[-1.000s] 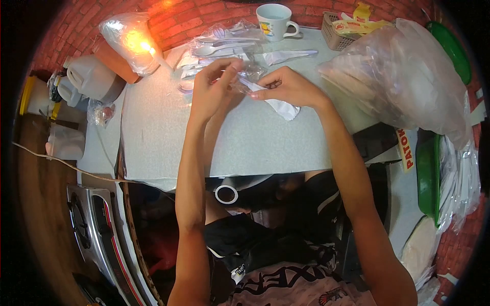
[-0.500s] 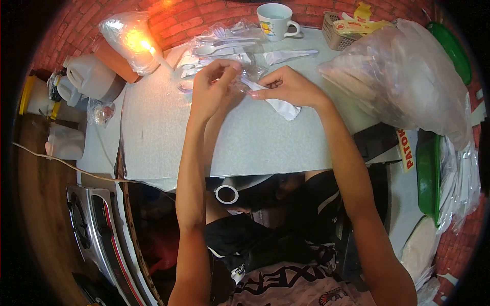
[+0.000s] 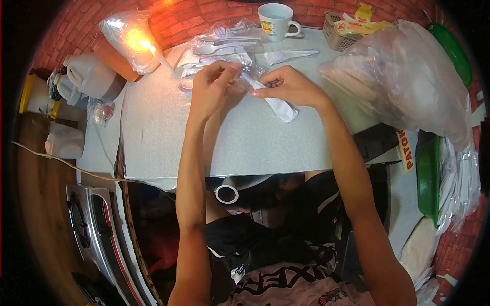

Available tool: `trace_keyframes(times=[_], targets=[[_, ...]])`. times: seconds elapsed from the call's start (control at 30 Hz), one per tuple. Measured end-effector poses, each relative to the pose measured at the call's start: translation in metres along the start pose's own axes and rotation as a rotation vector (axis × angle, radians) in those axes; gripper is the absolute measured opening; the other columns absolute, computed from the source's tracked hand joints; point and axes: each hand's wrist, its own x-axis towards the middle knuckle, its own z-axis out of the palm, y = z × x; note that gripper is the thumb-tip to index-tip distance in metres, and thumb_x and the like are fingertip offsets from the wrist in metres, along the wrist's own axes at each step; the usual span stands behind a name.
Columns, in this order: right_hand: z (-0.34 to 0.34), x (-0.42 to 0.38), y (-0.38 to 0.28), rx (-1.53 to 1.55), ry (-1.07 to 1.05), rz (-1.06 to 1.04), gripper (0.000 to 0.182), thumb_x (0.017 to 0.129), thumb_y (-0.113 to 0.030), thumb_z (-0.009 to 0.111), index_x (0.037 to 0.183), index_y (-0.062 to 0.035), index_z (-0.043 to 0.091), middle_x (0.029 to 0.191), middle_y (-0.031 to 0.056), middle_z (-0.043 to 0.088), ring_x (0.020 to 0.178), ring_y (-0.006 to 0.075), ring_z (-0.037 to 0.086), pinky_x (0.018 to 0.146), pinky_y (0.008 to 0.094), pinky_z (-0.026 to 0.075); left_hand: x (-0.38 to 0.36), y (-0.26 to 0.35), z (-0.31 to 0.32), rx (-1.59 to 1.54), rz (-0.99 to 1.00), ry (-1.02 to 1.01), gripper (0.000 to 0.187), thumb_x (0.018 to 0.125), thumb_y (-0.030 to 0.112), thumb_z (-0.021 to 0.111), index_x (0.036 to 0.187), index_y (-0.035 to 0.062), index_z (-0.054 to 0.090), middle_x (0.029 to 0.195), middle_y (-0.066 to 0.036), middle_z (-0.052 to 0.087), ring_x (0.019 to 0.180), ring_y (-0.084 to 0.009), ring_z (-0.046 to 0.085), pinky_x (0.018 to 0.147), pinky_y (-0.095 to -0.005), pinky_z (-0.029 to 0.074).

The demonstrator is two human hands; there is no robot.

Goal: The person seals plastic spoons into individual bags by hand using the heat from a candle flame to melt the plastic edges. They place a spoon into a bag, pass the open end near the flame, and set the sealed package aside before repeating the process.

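In the head view, my right hand (image 3: 293,89) is closed around a napkin-wrapped plastic utensil (image 3: 279,106); its pale handle points up and left. Opposite it, my left hand (image 3: 210,89) has thumb and fingers pinched together beside the handle's end. Clear plastic film shows between the hands; the left fingertips appear to grip it, though the exact contact is hard to see. Just beyond lie a white plastic spoon (image 3: 206,50) and more utensils in clear wrappers. A similar wrapped packet (image 3: 290,55) rests farther right on the table (image 3: 265,148).
A lit candle (image 3: 163,60) leans left of the utensils, close to a clear plastic bag (image 3: 127,38). At the back stand a mug (image 3: 274,23) and a basket (image 3: 338,34). A large plastic bag (image 3: 403,76) fills the right side; jugs (image 3: 94,76) stand left.
The napkin-wrapped utensil has shifted slightly down in my right hand's grip, and more of its handle shows. The film between my hands has changed shape. My left hand has barely moved.
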Motion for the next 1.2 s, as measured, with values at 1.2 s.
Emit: trace_keyframes(times=[1.2], targets=[[0.003, 0.003, -0.009, 0.226, 0.216, -0.078, 0.026, 0.096, -0.021, 0.074, 0.101, 0.0041, 0.074, 0.081, 0.0004, 0.069, 0.072, 0.0051, 0.059, 0.063, 0.0225, 0.045, 0.002, -0.001, 0.006, 0.079, 0.092, 0.079, 0.023, 0.101, 0.022, 0.066, 0.095, 0.0012, 0.072, 0.075, -0.002, 0.066, 0.066, -0.0087, 0.056, 0.060, -0.0256, 0.045]])
